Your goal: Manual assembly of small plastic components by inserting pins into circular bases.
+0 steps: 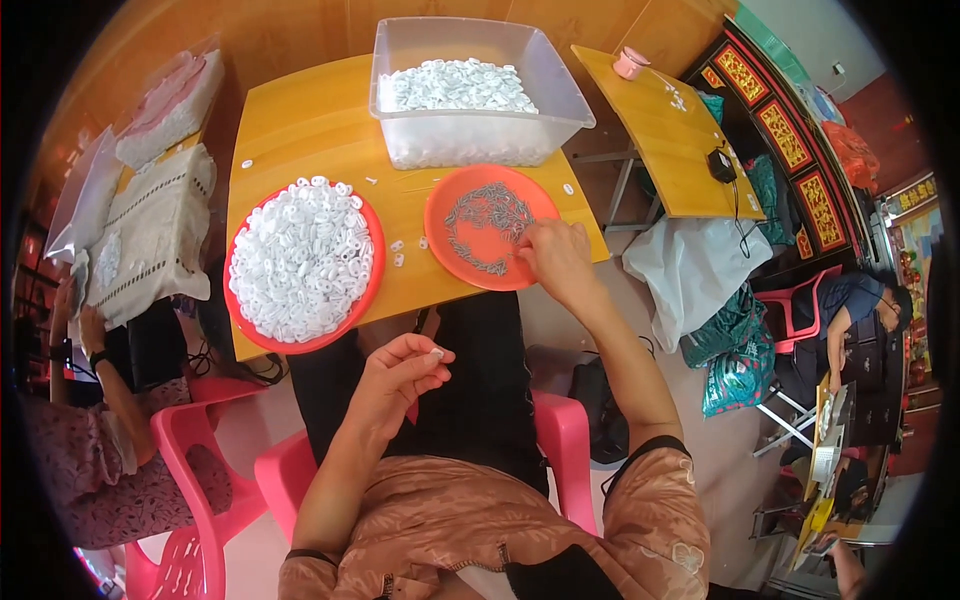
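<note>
Left: round red plastic bowl point(379, 258) of white plastic ovals point(300, 262). Near centre: left hand point(396, 380) pinches a small white piece point(438, 353), likely light, stiff, best gripped by its edges. Right: right hand point(558, 256), fingers bunched, hold unclear, at grey metal pins point(487, 212) in a round orange-red plate point(484, 241).

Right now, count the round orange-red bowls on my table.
2: the left bowl, heaped with white pieces, and the right bowl, holding small grey pieces, with the right hand over its edge.

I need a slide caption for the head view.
Right hand at an orange bowl of small grey parts, left hand holding a small white piece.
</note>
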{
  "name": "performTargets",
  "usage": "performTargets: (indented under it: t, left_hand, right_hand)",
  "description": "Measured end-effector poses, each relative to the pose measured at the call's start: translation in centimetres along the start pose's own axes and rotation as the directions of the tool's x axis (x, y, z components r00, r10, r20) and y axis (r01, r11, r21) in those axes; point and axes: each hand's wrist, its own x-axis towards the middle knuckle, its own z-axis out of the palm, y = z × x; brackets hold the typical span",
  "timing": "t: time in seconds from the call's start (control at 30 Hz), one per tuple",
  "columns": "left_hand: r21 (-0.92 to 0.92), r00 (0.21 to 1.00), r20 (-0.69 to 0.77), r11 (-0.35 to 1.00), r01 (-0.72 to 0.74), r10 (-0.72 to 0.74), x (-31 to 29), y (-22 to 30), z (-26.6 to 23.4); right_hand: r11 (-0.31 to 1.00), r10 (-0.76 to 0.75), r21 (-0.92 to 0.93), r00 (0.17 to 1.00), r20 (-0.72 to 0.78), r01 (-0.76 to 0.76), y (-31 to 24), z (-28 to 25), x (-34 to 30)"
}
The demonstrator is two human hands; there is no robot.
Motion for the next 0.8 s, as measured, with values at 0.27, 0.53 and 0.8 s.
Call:
performTargets:
  t: [0.27, 0.53, 0.8]
  left_hand:
    - [-0.001, 0.998, -0.047, 0.999, 0.038, -0.038, 0.8, -0.1, -1.0]
    - [0.006, 0.995, -0.021, 0.995, 0.099, -0.099, 1.7, 0.1, -1.2]
    - [0.078, 0.995, -0.086, 0.996, 0.049, -0.043, 1.8, 0.6, -0.1]
  right_hand:
    - [0.99, 0.046, 0.128, 0.998, 0.043, -0.052, 0.6, 1.2, 0.4]
    - [0.991, -0.106, 0.081, 0.994, -0.024, 0.108, 0.0, 1.5, 0.4]
    - [0.988, -0.14, 0.075, 0.989, 0.038, 0.137, 1.0, 2.6, 1.0]
